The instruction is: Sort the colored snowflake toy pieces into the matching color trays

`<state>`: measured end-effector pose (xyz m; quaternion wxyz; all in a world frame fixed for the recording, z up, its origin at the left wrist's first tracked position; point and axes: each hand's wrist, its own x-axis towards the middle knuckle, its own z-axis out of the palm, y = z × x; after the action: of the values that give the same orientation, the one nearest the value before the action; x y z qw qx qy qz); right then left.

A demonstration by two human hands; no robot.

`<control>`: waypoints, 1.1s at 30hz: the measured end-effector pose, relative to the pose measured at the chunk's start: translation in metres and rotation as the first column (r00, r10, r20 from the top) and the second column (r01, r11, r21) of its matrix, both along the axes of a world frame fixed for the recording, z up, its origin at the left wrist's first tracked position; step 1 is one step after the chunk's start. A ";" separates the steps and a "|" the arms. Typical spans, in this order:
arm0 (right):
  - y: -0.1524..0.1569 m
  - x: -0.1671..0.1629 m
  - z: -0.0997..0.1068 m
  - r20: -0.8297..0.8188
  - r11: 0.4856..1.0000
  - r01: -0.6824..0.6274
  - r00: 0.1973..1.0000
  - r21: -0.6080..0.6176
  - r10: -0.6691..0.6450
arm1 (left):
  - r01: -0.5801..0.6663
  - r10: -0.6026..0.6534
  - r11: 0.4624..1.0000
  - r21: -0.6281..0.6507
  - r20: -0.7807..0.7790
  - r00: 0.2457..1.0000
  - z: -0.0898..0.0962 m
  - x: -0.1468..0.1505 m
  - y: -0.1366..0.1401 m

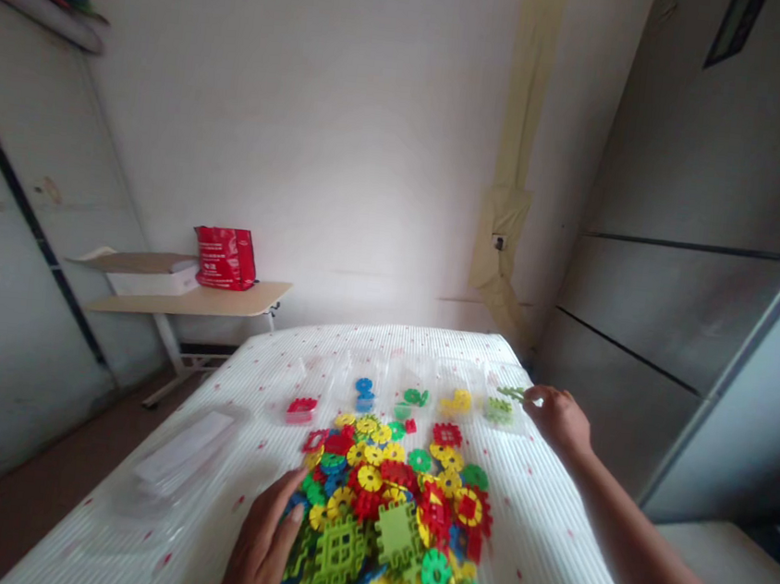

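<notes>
My right hand pinches a light green interlocking plastic piece above the rightmost transparent container, where a similar green piece shows. At the left edge of a heaped pile of plastic building pieces, my left hand rests with its fingers stretched out and apart, touching the pile. Yellow and green notched discs, red squares and large green squares make up much of this heap. Other containers in the row hold red pieces, blue discs, green discs and yellow pieces.
Transparent plastic packaging lies on the white spotted tablecloth at left. Behind it, a small side table carries a red bag and a white box. A grey refrigerator stands at right.
</notes>
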<state>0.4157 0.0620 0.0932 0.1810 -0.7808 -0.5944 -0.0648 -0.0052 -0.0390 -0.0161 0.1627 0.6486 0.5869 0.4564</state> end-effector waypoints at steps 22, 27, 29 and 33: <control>-0.087 -0.128 -0.010 -0.252 0.533 -0.844 0.502 0.068 0.827 | -0.016 0.016 1.000 -0.009 0.032 0.999 0.006 0.005 -0.003; -0.109 -0.159 -0.015 -0.185 0.536 -0.835 0.550 -0.122 0.815 | -0.021 0.020 1.000 0.009 0.055 0.998 0.008 0.004 -0.004; -0.109 -0.163 -0.018 -0.179 0.557 -0.818 0.576 -0.145 0.798 | -0.018 0.018 1.000 0.013 0.056 0.998 0.009 0.004 -0.004; -0.104 -0.161 -0.024 -0.206 0.585 -0.810 0.580 -0.045 0.788 | -0.014 0.013 0.999 0.032 0.045 0.999 0.009 0.004 -0.003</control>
<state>0.2542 -0.0416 0.0693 0.1860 -0.4416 -0.8683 0.1280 -0.0012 -0.0425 -0.0067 0.1623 0.6367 0.5802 0.4813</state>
